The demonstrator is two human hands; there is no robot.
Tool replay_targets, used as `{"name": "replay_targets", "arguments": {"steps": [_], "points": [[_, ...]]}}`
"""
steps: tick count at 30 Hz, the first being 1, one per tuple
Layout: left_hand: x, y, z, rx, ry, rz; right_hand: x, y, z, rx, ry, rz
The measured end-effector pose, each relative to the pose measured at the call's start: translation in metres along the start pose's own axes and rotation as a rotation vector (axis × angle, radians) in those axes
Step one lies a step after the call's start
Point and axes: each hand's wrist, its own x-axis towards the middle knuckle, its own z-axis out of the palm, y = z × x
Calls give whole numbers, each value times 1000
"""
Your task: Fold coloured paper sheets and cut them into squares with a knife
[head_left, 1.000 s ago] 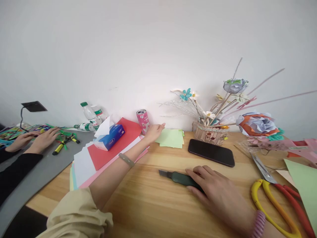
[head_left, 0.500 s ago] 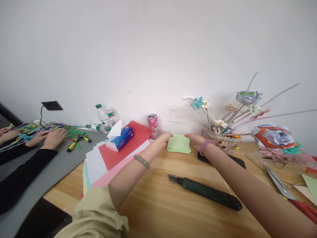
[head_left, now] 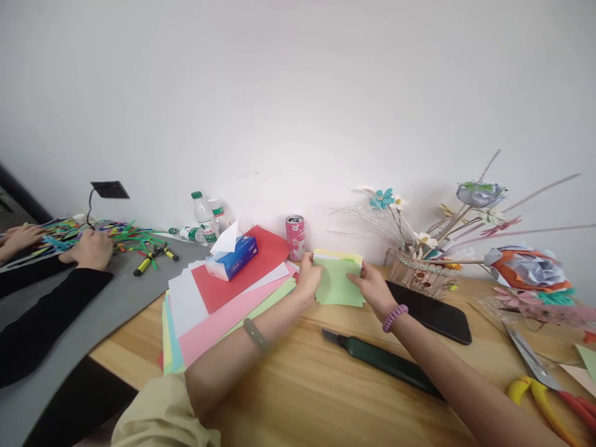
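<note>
A small stack of square paper sheets [head_left: 339,282], light green in front with yellow showing at the top edge, is tilted up from the wooden table. My left hand [head_left: 308,277] grips its left edge, fingers closed. On the opposite edge my right hand [head_left: 376,287] pinches the paper, thumb on the front face. A green utility knife [head_left: 386,360] lies below the stack, partly behind my right forearm. Just right of my right hand is a black phone [head_left: 433,313]. The pink can [head_left: 295,237] stands behind my left hand.
Coloured paper sheets [head_left: 186,295] and a blue tissue box [head_left: 237,257] lie left. Bottles [head_left: 205,217] lean by the wall. Paper flowers in a basket [head_left: 414,273] and scissors [head_left: 535,366] are right. Another person's hands [head_left: 93,248] work among pipe cleaners [head_left: 135,236] and pliers [head_left: 156,256].
The paper stack has been lifted from lying on the table to tilted upright, with both hands now gripping its sides. More of the phone shows. The view has shifted slightly.
</note>
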Motion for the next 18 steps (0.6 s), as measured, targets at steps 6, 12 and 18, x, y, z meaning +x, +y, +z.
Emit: {"name": "replay_targets", "arguments": {"steps": [6, 12, 18], "points": [[-15, 9, -4, -79, 50, 181, -10, -2, -9, -4, 74, -156], [-2, -28, 1, -48, -9, 72, -10, 30, -2, -94, 67, -68], [8, -32, 2, -14, -18, 128, -4, 11, -4, -214, 35, -54]]}}
